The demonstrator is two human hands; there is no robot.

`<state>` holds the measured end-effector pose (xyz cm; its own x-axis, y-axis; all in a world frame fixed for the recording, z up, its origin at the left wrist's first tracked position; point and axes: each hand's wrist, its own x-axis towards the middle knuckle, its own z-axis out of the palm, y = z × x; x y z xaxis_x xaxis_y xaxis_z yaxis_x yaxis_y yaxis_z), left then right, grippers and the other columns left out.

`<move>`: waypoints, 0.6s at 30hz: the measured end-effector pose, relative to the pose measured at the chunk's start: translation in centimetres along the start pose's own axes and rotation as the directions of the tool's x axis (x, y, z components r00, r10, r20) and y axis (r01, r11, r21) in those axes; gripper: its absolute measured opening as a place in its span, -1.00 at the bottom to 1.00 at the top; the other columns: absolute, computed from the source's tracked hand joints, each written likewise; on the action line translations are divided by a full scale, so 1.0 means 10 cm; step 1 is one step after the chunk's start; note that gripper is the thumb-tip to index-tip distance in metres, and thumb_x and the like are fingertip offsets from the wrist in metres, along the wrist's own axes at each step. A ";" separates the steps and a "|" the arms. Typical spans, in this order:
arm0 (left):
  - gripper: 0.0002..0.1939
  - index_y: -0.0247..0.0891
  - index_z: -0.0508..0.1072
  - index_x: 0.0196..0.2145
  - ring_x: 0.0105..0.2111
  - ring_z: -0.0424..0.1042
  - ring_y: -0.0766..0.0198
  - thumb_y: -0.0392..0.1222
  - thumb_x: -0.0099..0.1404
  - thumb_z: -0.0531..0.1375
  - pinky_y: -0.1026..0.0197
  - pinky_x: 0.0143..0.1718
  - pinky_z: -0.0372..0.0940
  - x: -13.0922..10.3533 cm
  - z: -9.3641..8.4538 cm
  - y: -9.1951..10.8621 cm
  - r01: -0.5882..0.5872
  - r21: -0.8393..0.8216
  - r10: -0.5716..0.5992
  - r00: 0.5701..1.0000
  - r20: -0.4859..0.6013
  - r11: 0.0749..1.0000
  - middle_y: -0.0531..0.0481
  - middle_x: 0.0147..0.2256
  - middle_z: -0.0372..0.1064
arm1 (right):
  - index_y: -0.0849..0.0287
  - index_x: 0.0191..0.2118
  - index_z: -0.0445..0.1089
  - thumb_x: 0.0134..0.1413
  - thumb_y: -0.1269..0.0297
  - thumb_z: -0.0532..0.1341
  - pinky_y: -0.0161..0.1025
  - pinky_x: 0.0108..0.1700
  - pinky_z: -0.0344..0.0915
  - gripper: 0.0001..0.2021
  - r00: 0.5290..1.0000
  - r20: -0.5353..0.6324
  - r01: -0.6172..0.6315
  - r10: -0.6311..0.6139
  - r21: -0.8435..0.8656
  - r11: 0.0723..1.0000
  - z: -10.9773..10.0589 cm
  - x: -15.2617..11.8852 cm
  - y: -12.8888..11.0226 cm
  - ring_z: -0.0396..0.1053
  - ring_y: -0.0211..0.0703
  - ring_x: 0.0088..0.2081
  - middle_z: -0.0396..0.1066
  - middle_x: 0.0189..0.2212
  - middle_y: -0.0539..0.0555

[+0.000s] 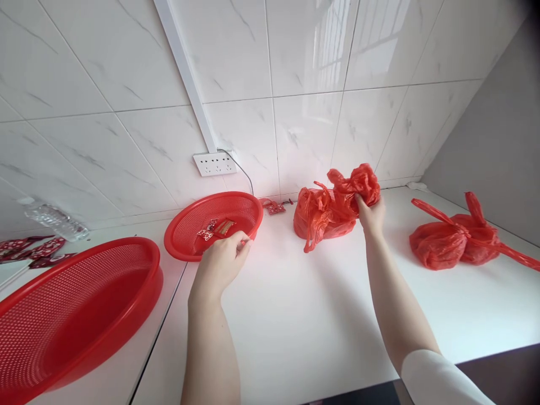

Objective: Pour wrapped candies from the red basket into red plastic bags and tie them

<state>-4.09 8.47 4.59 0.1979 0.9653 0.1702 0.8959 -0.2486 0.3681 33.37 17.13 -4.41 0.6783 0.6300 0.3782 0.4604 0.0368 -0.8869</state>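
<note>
My right hand grips a crumpled red plastic bag, raised at the right end of another red plastic bag that sits on the white table near the wall. The held bag partly covers the one behind it. My left hand hovers at the front edge of a small red mesh basket, its fingers curled inward. Whatever those fingers may hold is hidden. Inside the small basket lie a few red, white and tan packets.
A large red mesh basket stands at the left. Behind it are a clear plastic bottle and red patterned strips. Tied red bags rest at the right. A small red packet lies by the wall, below a power strip.
</note>
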 end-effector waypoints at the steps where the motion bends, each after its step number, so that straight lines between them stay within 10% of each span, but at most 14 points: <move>1: -0.78 -0.08 0.37 -0.35 -0.41 0.43 0.14 -0.02 0.33 -0.01 0.21 -0.45 0.11 0.00 0.00 0.01 0.001 0.000 -0.001 1.000 0.001 1.000 0.06 -0.39 0.49 | 0.18 0.07 0.25 0.06 0.03 0.14 -0.08 -0.08 0.35 -0.51 0.998 -0.051 0.043 -0.041 0.045 0.998 -0.02 -0.03 -0.07 0.41 0.05 -0.05 0.40 -0.03 0.23; 8: -0.76 -0.09 0.40 -0.29 -0.22 0.45 0.16 0.03 0.35 0.02 0.17 -0.28 0.27 0.00 0.04 0.10 -0.020 -0.142 0.016 1.000 -0.023 0.990 0.07 -0.24 0.49 | 0.19 0.12 0.20 0.08 0.09 0.14 0.02 0.02 0.31 -0.50 0.950 -0.206 0.254 -0.236 0.064 0.965 -0.08 -0.43 -0.52 0.36 0.07 0.01 0.35 0.00 0.22; 14: -0.41 -0.07 0.19 0.17 0.16 0.24 0.06 0.04 0.23 0.22 0.07 0.05 0.27 0.01 0.23 0.33 -0.117 -0.597 0.047 0.990 -0.131 0.794 -0.12 0.24 0.14 | 0.13 0.09 0.21 0.08 0.14 0.19 -0.05 -0.02 0.37 -0.54 0.936 0.145 0.267 -0.321 0.299 0.916 0.00 -0.89 -0.87 0.40 0.06 -0.01 0.40 -0.02 0.19; 18: -0.47 -0.08 0.20 0.19 0.18 0.24 0.06 -0.01 0.30 0.16 0.07 0.12 0.23 0.09 0.41 0.49 -0.145 -0.852 0.129 0.987 -0.092 0.503 -0.12 0.23 0.17 | 0.08 0.14 0.18 0.05 0.13 0.27 -0.04 0.04 0.35 -0.47 0.773 0.453 0.236 -0.444 0.443 0.865 0.03 -1.17 -1.05 0.38 0.05 0.02 0.39 0.01 0.15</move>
<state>2.15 8.40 2.76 0.2744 0.9136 0.2999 0.0836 -0.3333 0.9391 20.43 9.66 0.44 0.0607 0.8223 0.5658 0.3046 0.5246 -0.7950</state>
